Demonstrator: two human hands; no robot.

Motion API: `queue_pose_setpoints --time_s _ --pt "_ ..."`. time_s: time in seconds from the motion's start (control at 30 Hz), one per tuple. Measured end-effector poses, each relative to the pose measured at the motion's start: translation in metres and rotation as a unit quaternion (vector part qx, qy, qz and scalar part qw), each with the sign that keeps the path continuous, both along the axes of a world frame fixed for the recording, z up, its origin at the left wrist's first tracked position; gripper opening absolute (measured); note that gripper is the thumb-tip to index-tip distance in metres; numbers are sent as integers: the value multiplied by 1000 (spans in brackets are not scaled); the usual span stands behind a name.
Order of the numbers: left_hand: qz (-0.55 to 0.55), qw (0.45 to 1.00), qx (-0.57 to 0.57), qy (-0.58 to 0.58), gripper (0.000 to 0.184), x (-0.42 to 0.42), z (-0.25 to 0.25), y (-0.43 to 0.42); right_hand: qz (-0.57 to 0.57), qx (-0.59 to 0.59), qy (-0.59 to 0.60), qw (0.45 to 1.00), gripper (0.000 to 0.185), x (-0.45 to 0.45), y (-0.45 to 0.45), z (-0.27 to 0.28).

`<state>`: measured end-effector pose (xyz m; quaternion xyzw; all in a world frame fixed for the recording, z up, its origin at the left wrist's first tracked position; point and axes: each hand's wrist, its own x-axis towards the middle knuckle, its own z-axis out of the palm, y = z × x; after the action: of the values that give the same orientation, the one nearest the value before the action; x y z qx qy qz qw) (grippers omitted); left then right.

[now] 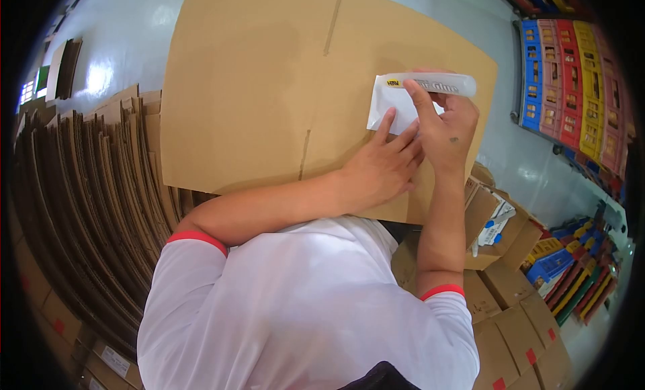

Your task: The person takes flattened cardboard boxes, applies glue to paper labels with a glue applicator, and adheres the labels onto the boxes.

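A large flat sheet of brown cardboard (255, 88) lies in front of me. On its right part rests a small white paper (398, 111). My left hand (383, 168) lies with its fingers spread, the fingertips on the paper's lower part. My right hand (447, 124) is closed round a translucent glue tube (443, 83) with printed lettering. The tube is held nearly level over the paper's upper edge, its yellow-labelled end towards the left. The tube and my right hand hide part of the paper.
Many cardboard sheets (114, 168) stand on edge at the left. Coloured crates (569, 81) are stacked at the upper right. An open box (500, 222) with white and blue items sits at the right, above closed cartons (514, 329). More crates (581, 269) stand beyond.
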<state>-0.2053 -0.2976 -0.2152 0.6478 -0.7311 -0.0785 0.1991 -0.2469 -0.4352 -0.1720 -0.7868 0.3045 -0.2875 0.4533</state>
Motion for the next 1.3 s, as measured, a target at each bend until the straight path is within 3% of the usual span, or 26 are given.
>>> queue_pose_setpoints --time_s 0.23,0.53,0.8,0.93,1.0,1.23,1.3 --pt "-1 1000 29 -6 66 0 2 -1 -25 2 -4 1000 18 -15 -11 -7" --pt "-15 996 91 5 81 -1 8 -5 -166 -26 23 986 19 -87 -50 -9" --pt "-22 996 90 -15 81 0 13 -7 -219 38 -50 974 24 -109 -57 -7" --pt "-25 994 98 -37 81 1 16 -7 -203 10 -32 979 24 -111 -49 -1" --pt "-27 994 96 -37 81 1 16 -7 -176 -71 -2 982 19 -107 -49 -8" --pt "-2 996 81 48 79 6 15 -6 -171 -75 40 982 18 -108 -43 -1" --pt "20 995 62 70 75 12 17 -9 -130 -65 100 984 16 -122 -36 6"
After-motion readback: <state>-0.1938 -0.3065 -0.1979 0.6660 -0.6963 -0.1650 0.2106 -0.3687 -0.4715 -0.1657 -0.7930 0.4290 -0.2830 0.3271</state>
